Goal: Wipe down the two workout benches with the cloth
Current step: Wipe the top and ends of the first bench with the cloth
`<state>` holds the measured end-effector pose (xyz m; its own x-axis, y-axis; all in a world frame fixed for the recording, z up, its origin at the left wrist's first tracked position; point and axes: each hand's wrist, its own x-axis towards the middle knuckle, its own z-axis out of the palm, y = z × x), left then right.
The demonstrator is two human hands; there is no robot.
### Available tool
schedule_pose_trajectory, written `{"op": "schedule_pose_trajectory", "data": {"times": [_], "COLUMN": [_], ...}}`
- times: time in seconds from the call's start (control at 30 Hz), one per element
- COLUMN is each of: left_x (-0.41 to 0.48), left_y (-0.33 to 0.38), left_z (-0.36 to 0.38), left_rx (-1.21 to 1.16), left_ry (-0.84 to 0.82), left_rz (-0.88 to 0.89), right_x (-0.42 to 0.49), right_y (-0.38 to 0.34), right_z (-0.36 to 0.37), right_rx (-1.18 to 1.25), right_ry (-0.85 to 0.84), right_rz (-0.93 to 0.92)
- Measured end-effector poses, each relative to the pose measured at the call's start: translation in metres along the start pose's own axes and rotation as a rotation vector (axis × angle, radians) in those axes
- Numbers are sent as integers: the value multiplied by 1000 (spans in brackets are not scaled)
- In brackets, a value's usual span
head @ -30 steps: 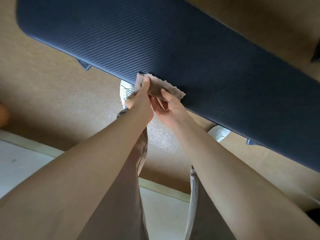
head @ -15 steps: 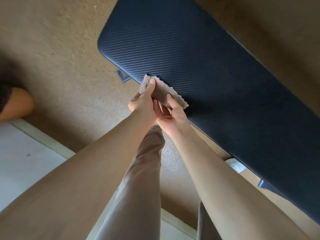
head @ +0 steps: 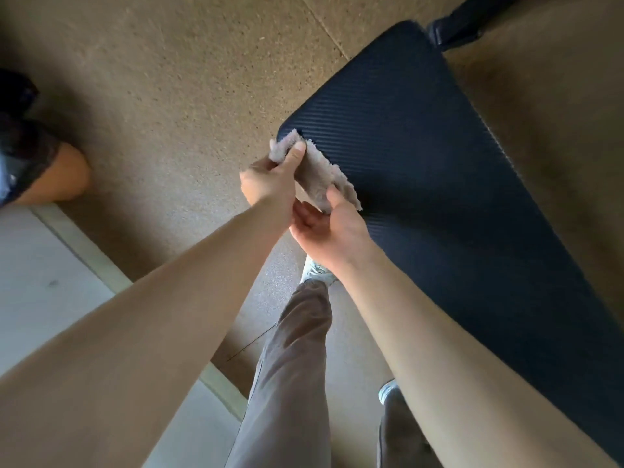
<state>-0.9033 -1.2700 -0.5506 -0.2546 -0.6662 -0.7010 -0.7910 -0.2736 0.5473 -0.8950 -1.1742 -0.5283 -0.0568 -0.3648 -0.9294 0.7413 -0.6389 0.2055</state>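
Note:
A dark blue ribbed workout bench pad (head: pixel 439 184) runs from upper middle to lower right. A small beige frayed cloth (head: pixel 319 175) is held over the pad's near left corner. My left hand (head: pixel 270 180) pinches the cloth's upper end, thumb on top. My right hand (head: pixel 332 228) grips the lower end, thumb pressed on the cloth. Both hands sit at the pad's left edge, close together. Only one bench is in view.
Brown speckled floor (head: pixel 169 96) surrounds the bench. A pale floor section (head: pixel 40 282) with a raised strip lies lower left. Another person's leg and dark clothing (head: pixel 40 163) are at the left edge. My trouser legs and shoes (head: pixel 293 359) stand beside the bench. A dark frame part (head: pixel 456 28) shows top right.
The view has swung along the bench toward its end; the pad's rounded corner now lies under the cloth. Both hands kept hold of the cloth and shifted it toward that corner.

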Motion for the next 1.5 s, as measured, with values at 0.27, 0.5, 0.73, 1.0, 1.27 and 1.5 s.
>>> {"op": "schedule_pose_trajectory", "data": {"times": [0.27, 0.5, 0.73, 1.0, 1.27, 1.5], "left_x": [49, 73, 84, 46, 60, 60], "left_y": [55, 93, 60, 24, 71, 104], "left_z": [-8, -7, -35, -26, 11, 72], "left_rx": [537, 326, -154, 204, 639, 901], "left_ry": [-100, -357, -206, -452, -583, -580], "left_rz": [220, 114, 38, 294, 583, 779], "right_x": [-6, 40, 41, 48, 28, 4], "right_y": [-23, -55, -97, -133, -185, -228], "right_z": [30, 74, 133, 163, 153, 129], "right_rx": [-1435, -2742, -3074, -3222, -3067, -2790], "right_ry": [-102, -691, -392, -310, -214, 57], "right_rz": [-896, -1394, -915, -680, -925, -1129]}}
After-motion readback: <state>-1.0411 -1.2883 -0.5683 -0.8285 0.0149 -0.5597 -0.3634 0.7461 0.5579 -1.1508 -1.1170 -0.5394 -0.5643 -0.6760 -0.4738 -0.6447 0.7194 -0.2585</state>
